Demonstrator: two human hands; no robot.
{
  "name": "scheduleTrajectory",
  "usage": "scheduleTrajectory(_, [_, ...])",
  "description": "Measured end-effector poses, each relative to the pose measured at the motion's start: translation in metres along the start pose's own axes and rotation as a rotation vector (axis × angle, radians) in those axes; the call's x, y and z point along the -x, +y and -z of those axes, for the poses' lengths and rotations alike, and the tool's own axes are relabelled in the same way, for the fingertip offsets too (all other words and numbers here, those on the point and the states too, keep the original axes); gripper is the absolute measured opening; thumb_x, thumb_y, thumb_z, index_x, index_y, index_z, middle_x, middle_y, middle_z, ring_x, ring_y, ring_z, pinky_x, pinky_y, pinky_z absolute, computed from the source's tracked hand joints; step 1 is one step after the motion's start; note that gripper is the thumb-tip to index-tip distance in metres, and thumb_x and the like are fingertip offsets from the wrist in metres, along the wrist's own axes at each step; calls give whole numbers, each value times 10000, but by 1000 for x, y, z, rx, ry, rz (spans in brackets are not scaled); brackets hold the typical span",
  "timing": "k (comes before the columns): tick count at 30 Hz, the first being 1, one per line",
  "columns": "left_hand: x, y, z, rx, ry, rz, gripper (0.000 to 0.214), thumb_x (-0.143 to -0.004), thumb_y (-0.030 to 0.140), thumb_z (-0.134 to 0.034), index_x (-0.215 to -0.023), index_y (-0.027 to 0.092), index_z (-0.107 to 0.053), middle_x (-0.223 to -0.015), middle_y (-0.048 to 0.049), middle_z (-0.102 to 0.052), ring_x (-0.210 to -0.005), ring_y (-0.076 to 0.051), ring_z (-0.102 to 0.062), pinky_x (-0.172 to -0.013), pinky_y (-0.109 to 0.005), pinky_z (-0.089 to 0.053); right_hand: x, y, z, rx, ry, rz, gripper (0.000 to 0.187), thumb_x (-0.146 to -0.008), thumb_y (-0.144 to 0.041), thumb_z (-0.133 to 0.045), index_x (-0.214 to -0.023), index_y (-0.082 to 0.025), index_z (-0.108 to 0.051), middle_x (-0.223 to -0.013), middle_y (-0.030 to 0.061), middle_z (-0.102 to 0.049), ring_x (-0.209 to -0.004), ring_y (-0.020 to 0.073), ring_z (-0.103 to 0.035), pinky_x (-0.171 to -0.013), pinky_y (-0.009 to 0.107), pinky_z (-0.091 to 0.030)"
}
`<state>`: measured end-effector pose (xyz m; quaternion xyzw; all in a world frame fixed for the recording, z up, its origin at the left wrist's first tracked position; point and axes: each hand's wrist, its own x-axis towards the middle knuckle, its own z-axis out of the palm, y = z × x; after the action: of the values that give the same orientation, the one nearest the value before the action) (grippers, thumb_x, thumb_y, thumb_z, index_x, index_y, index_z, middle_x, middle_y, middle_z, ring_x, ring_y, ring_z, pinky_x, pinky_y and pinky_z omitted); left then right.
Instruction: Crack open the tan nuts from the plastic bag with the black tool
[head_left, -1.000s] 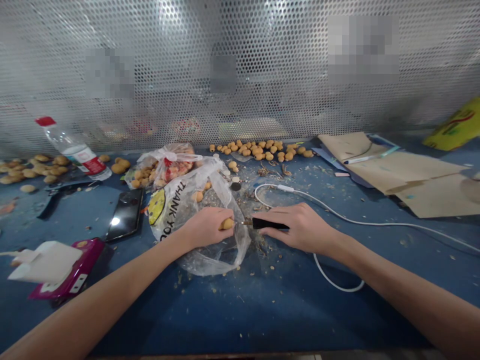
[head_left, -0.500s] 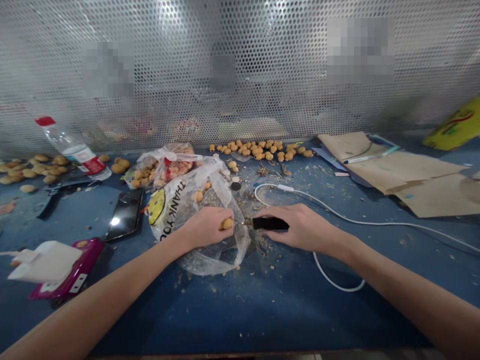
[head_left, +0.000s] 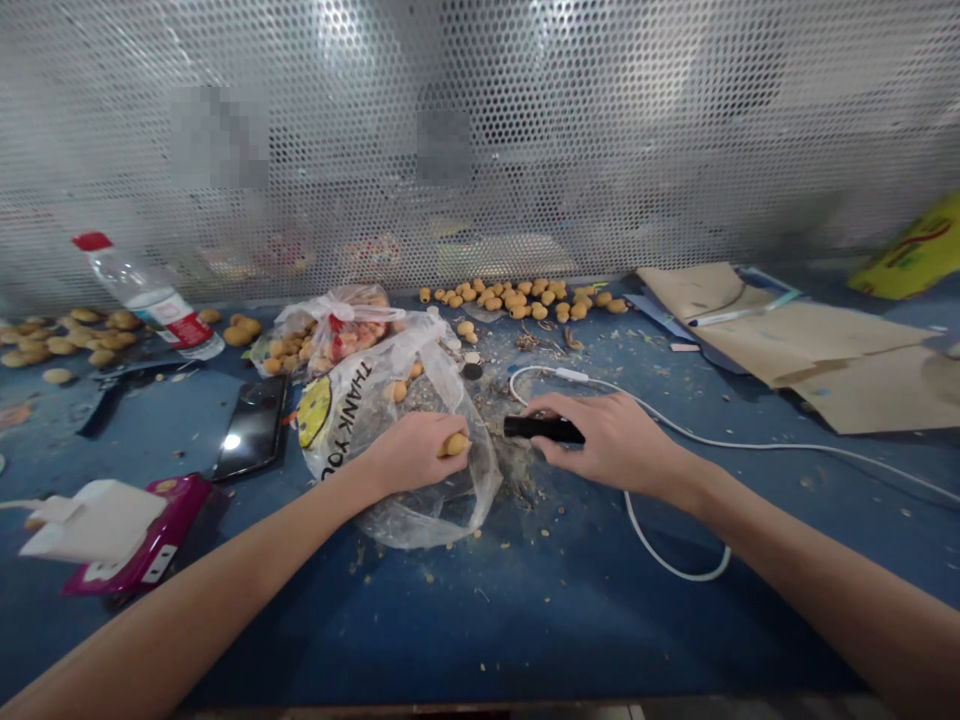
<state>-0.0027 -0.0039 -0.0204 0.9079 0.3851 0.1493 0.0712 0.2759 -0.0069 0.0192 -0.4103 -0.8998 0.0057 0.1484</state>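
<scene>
My left hand (head_left: pixel 416 452) is closed round a small tan longan-like fruit (head_left: pixel 453 444), which shows between thumb and forefinger. Below that hand lies a clear plastic bag (head_left: pixel 480 490) printed with "THANK YOU" and a yellow smiley. A few similar fruits (head_left: pixel 396 391) are in or under the bag. My right hand (head_left: pixel 611 440) grips a black-handled tool (head_left: pixel 541 429) that points left toward the fruit, a short gap apart from it. Its thin metal tip is blurred, so its kind is unclear.
A row of fruits (head_left: pixel 517 300) lies by the perforated metal screen (head_left: pixel 525 150). A bottle (head_left: pixel 169 310), phone (head_left: pixel 251 425) and white charger (head_left: pixel 97 520) are left. A white cable (head_left: pixel 690 435) loops behind my right hand toward brown paper (head_left: pixel 825 350). Crumbs litter the blue table (head_left: pixel 450 640).
My right hand has drawn the tool back from the fruit and slightly up, so the metal tip no longer meets it. My left hand has stayed nearly still.
</scene>
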Motion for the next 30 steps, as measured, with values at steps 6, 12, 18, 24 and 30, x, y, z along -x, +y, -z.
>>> scheduleTrajectory(6, [0,-1,-2,-22,23,0,272,-962,407,-456,-885,179,-584,-810,-43,-662,-739,-186,-622,-694,-310,-453,-2,5,-1,-42,183,-84,387,-937,-396,-506,-1287,-232,-529,-1142,65,-722,-907,244,-708,-689,328,-506])
scheduleTrajectory(12, [0,1,2,-48,-2,20,334,-948,512,-464,-939,191,-552,-786,-39,-653,-721,-197,-616,-627,-300,-415,-1,5,-2,-68,228,-80,261,-939,-367,-499,-1138,-202,-536,-983,92,-711,-802,238,-688,-632,327,-484])
scheduleTrajectory(18, [2,-1,9,-120,-29,48,515,-849,682,-523,-1061,217,-592,-621,-2,-627,-570,-182,-585,-542,-283,-352,1,6,-1,-130,254,-137,196,-933,-335,-468,-1078,-204,-480,-720,31,-654,-542,178,-579,-522,296,-400])
scheduleTrajectory(24, [6,-12,16,-24,-25,-286,291,-917,386,-507,-1076,243,-704,-667,1,-703,-522,-127,-574,-541,-267,-398,-2,4,-2,-10,2,-17,394,-970,-383,-461,-1325,-212,-482,-946,63,-751,-693,215,-685,-572,302,-421])
scheduleTrajectory(30, [5,-15,18,119,-16,-334,295,-886,287,-536,-1094,214,-731,-685,3,-727,-521,-112,-593,-527,-247,-440,-1,6,-2,23,-127,135,377,-970,-413,-505,-1341,-365,-553,-1052,-16,-758,-821,183,-706,-610,274,-423])
